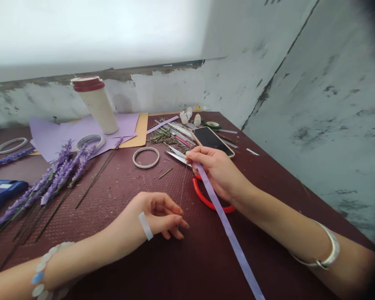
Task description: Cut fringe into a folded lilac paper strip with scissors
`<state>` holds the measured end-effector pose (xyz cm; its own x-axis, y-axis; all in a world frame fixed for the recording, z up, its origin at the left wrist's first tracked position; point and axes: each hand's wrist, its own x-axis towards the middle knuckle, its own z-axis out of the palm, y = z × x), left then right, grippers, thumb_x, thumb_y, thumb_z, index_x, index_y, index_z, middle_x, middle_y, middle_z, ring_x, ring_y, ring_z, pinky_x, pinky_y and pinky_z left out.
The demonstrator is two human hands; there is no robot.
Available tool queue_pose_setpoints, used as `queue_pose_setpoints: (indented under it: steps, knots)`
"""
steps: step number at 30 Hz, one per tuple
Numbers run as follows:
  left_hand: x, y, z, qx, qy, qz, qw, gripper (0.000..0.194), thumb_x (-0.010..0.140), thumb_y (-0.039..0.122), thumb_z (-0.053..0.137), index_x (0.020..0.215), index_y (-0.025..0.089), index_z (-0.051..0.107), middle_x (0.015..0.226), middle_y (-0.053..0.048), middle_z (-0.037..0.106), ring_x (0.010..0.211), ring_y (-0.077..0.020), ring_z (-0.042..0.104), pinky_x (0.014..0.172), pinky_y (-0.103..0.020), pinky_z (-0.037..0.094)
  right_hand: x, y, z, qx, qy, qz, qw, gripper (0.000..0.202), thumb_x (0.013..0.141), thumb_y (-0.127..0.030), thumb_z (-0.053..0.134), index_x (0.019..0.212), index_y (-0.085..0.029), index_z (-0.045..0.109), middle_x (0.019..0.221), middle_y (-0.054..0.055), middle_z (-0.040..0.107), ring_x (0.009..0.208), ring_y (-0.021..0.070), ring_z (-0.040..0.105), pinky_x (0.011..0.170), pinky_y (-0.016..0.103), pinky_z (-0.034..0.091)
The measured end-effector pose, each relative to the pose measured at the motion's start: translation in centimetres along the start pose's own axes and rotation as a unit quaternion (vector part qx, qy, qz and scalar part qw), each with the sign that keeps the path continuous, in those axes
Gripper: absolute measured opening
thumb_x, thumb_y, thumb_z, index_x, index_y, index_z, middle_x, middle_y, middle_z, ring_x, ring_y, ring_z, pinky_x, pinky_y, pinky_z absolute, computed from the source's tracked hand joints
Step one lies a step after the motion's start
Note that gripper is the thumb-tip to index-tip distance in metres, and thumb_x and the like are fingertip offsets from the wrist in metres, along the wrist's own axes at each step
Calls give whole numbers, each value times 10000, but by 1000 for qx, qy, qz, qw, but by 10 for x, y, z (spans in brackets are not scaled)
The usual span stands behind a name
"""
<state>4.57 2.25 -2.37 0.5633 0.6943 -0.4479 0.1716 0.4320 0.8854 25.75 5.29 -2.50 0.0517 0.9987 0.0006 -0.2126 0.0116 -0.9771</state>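
A thin wire [183, 187] runs slanting between my hands. My left hand [156, 214] pinches its lower part between thumb and fingers. A short piece of white tape [145, 226] sticks to the back of that hand near the thumb. Higher up and to the right, my right hand [218, 171] is closed at the wire's upper part, holding the end of a long purple paper strip [228, 229]. The strip hangs down toward the bottom edge. Beneath my right hand lie scissors with red handles [200, 199], their blades partly showing and the middle hidden.
Purple flower stems [61, 175] and a blue glue gun [3, 193] lie at left. A tape roll [146, 158] sits mid-table. Behind are a lidded cup [98, 106], purple paper [128, 121], a phone [212, 139], small white bottles [189, 112] and scraps. A wall [315, 125] borders the right side.
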Motion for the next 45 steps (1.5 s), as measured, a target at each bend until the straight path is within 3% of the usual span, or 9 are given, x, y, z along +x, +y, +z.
queue_pose_setpoints:
  steps: [5,9,15,21,24,26,32,38,45]
  knots:
    - [-3,4,3,-23,6,-18,1000,486,545,388,1141,701,191,726,709,-20,872,600,-146,790,560,-219,528,-1,-1,0,-5,3,6,1000,464,571,-540,1071,641,-238,726,699,-10,636,642,146,394,599,340,323]
    - [-4,5,4,-33,6,-26,999,461,518,322,1154,682,186,745,707,-13,873,609,-142,794,561,-212,531,0,-1,0,-9,-5,9,1000,470,584,-539,1071,650,-236,718,638,-40,556,628,142,398,600,339,328]
    - [-2,-1,5,-23,21,-39,999,505,453,378,1163,645,184,738,703,-17,867,604,-139,784,561,-213,523,-1,-1,2,-9,-19,15,1000,465,589,-535,1075,638,-234,724,615,-49,553,603,132,393,578,325,321]
    - [-2,-3,-6,-25,-72,-70,995,460,569,427,1148,704,177,787,771,-26,896,658,-141,825,596,-200,552,-8,-7,6,11,-34,31,999,455,569,-506,1090,683,-224,752,684,-38,620,624,127,437,614,313,376]
    - [5,-3,-10,-55,-31,-11,998,586,593,621,1111,876,183,842,872,-40,931,653,-157,850,579,-208,564,-13,-5,11,14,-44,26,999,453,582,-529,1093,698,-233,771,734,-26,662,686,146,507,691,324,443]
    - [9,-3,-11,-70,6,24,997,660,566,661,1109,944,190,844,853,-31,930,618,-156,846,557,-201,557,-16,-1,15,12,-49,22,998,444,610,-557,1081,700,-237,787,748,-15,684,739,167,556,736,335,466]
    - [8,1,-10,-85,-3,-3,996,615,549,617,1137,775,188,758,715,-6,882,522,-145,805,448,-181,520,-19,8,21,0,-61,15,998,331,723,-535,1010,797,-245,866,823,13,772,774,189,629,785,370,516]
    - [3,4,-10,-112,2,-10,994,562,576,549,1141,752,181,755,721,2,872,536,-156,822,407,-174,518,-3,9,4,-14,-30,7,999,297,607,-321,1032,866,-276,896,970,35,854,961,236,740,939,399,576]
    - [-9,-1,4,-92,-52,-65,992,527,599,524,1090,739,190,707,775,-17,885,501,-151,795,364,-186,510,14,16,-9,-15,8,10,1000,377,527,-318,1087,727,-261,772,812,4,802,837,200,722,824,355,579]
